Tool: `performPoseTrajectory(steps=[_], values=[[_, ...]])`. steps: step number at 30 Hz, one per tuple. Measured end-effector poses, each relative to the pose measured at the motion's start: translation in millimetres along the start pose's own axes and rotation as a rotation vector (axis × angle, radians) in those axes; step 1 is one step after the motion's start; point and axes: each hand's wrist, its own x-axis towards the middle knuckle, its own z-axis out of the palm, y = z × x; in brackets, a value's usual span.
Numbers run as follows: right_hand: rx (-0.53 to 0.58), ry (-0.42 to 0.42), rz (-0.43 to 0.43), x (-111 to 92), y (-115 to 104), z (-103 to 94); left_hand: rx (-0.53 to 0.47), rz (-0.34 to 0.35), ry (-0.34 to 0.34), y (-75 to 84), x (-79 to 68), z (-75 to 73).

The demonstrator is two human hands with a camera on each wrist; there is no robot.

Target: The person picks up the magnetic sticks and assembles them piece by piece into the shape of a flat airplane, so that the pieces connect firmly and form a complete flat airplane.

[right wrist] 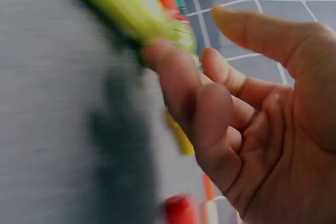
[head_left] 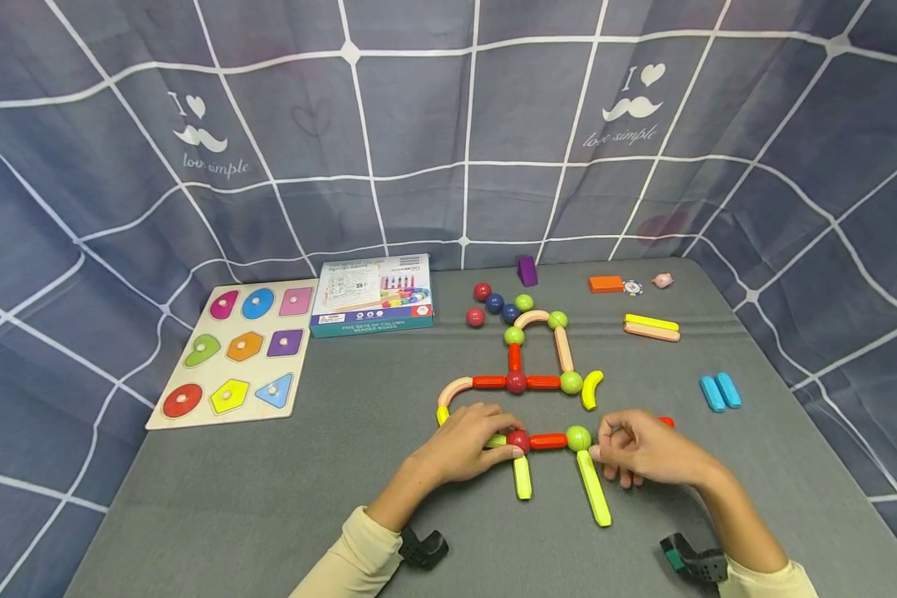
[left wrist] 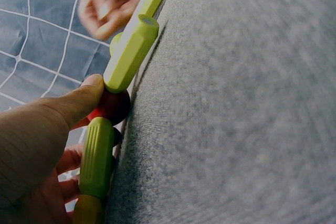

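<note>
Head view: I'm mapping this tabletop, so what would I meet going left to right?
Shape board, teal-edged box, left hand, frontmost red stick, green ball at its right end, right hand, two blue sticks.

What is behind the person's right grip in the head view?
Just beyond the right grip, a small part of a red piece can be seen. The grip covers the rest of it in that view, so its whole shape and length cannot be told there.

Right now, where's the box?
In the head view, the box lies left of centre near the curtain, just right of the shape board.
</note>
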Motion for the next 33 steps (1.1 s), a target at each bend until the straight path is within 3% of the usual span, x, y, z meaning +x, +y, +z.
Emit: performPoseTrajectory(steps=[5,9,13,17,23,27,33], values=[[-0.149,0.190,-0.063,43,-22,-26.0,0.003,0.001,0.011,-1.4,-0.1,0.5],[-0.349,0.389,-0.144,88,-28,-43.0,-0.008,0.013,0.014,-1.0,-0.2,1.4],[-0.501,0.500,-0.134,127,-29,-55.7,-0.015,0.017,0.009,-0.3,-0.8,2.0],[-0.567,0.501,-0.120,156,-30,-65.2,-0.014,0.013,0.005,-0.3,-0.7,2.0],[-0.686,0.396,-0.110,187,-29,-72.1,-0.004,0.008,-0.003,0.2,0.0,1.3],[-0.751,0.343,-0.097,200,-27,-72.2,0.004,0.009,-0.008,0.0,0.7,1.3],[-0.730,0.366,-0.017,209,-24,-70.7,0.018,-0.007,-0.012,-0.8,0.7,-0.3]])
